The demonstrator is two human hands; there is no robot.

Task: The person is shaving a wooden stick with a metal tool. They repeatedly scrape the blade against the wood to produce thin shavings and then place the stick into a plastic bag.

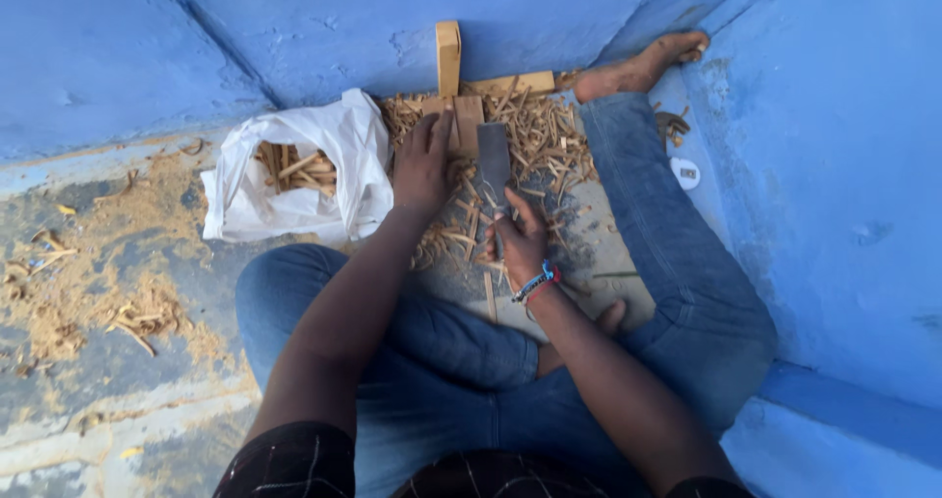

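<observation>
I sit on the floor in blue jeans with my legs folded. My left hand [424, 164] presses down on a small wooden block [465, 123] that stands among wood chips. My right hand [520, 241], with a beaded bracelet at the wrist, grips the handle of a broad flat metal blade [493, 158]. The blade's end rests against the right side of the block. An upright wooden piece [448, 56] and a flat strip [518, 83] lie just behind the block, against the blue wall.
A white plastic bag [294, 169] holding wood pieces lies open to the left. Wood shavings [545, 135] cover the floor ahead; sawdust [108, 292] spreads at left. Blue walls close in ahead and at right. A small white object [686, 172] lies by my right leg.
</observation>
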